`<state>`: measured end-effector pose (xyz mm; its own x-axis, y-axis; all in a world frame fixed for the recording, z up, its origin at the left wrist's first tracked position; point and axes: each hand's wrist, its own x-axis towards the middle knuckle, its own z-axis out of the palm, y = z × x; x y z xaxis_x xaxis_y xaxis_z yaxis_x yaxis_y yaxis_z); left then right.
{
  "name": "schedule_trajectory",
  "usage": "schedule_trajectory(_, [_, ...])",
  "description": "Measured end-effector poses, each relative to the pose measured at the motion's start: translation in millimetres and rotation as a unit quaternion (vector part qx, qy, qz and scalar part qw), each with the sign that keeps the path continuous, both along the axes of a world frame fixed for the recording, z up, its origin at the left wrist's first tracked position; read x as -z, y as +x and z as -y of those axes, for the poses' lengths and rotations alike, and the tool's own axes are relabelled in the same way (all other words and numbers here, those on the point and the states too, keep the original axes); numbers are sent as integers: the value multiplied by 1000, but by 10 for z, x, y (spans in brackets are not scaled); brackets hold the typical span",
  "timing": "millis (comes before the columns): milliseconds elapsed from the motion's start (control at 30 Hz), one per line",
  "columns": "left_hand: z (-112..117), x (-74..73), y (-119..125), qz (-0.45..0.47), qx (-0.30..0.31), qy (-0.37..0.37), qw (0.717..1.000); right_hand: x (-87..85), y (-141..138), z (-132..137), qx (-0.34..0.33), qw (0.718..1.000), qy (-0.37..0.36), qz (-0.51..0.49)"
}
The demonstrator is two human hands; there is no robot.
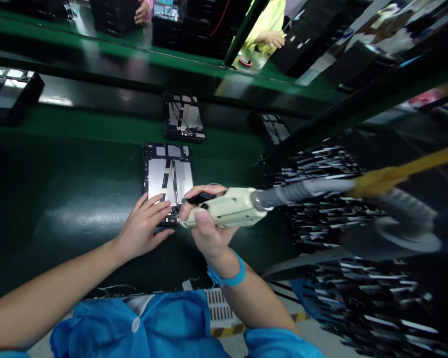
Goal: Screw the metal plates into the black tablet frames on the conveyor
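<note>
An opened tablet-like device (155,174), with a black frame, silver plates and dark ribbon cables, lies on the green bench in front of me. My left hand (145,224) rests on its lower left part, fingers spread and nearly flat. Wrapped round a pale green electric screwdriver (239,209) is my right hand (207,223), with a blue band on the wrist. The tool lies almost level, its nose at the device's lower right edge. Whether its bit touches a screw is hidden. A grey cable leaves its rear end toward the right.
Similar devices (184,118) sit along the strip behind, one at far left (7,94) and one at right (272,128). Densely stacked dark parts (328,199) stand at right, blurred. A yellow strap (414,166) holds the coiled cable. Across the bench, other people's hands (271,38) show.
</note>
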<state>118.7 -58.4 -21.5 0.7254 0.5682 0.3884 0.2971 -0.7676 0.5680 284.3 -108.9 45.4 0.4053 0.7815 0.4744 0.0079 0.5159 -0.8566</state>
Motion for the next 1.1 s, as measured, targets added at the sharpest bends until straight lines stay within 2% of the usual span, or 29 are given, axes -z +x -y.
schedule_trajectory(167, [-5,-18,13,2,2,-3,1000,137,-62,-47,9,999,-39,26])
schedule_trajectory(433, [9,7,8,-21,1,18,1000,229,-52,-25,-6,996,-65,60])
schedule_trajectory(500, [22,1,11,-34,-16,29,999,250,-60,-33,-9,996,-63,59])
schedule_trajectory(633, [16,-42,40,-59,-75,70,993,262,-96,-84,-33,998,-50,32])
schedule_trajectory(767, [15,-117,21,-79,-75,99,989,194,-76,-96,-55,997,-45,3])
schedule_trajectory(867, [105,-160,-163,-94,-85,107,986,75,59,-30,-45,999,-19,-22])
schedule_trajectory(967, [164,-145,-511,-102,-112,105,983,-11,282,42,-9,999,32,-26])
schedule_trajectory(1033, [37,-105,-765,-105,-146,106,978,-10,425,54,16,999,46,-21])
schedule_trajectory(1100, [-301,-65,-974,-108,-188,105,971,30,521,37,36,999,32,-16])
